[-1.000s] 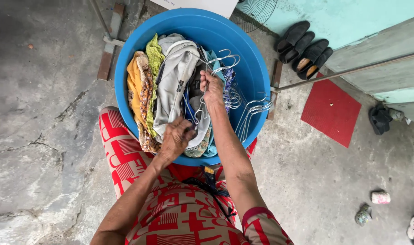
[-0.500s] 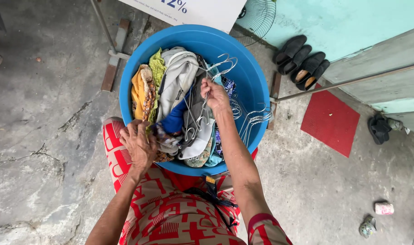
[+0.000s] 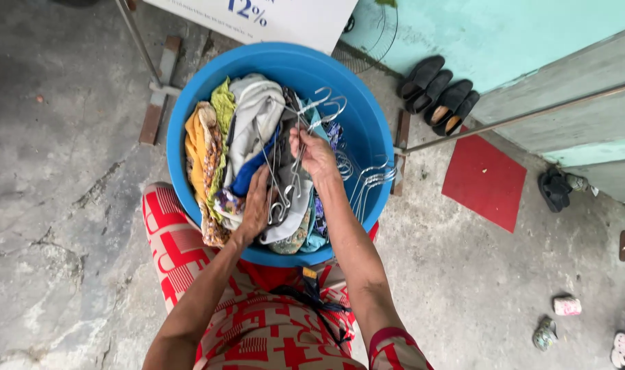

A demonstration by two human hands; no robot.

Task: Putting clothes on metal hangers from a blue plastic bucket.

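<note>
A large round blue tub (image 3: 367,103) stands on the concrete in front of me, filled with crumpled wet clothes (image 3: 240,123) in yellow, green, grey and blue. On top of them lies a bunch of wire hangers (image 3: 292,164). My right hand (image 3: 314,152) grips the hangers near their middle. My left hand (image 3: 256,205) holds the lower hooked ends of the same bunch. More wire hangers (image 3: 367,181) lean against the tub's right inner wall.
Two pairs of black shoes (image 3: 439,92) sit by the turquoise wall. A red mat (image 3: 484,179) lies to the right, with sandals (image 3: 556,188) and small litter (image 3: 566,305) beyond. A metal stand (image 3: 151,85) and white sign (image 3: 271,17) are behind the tub.
My left hand has come back from the tub's left rim into the tub and taken hold of the hangers' lower ends. The right hand has stayed on the hangers.
</note>
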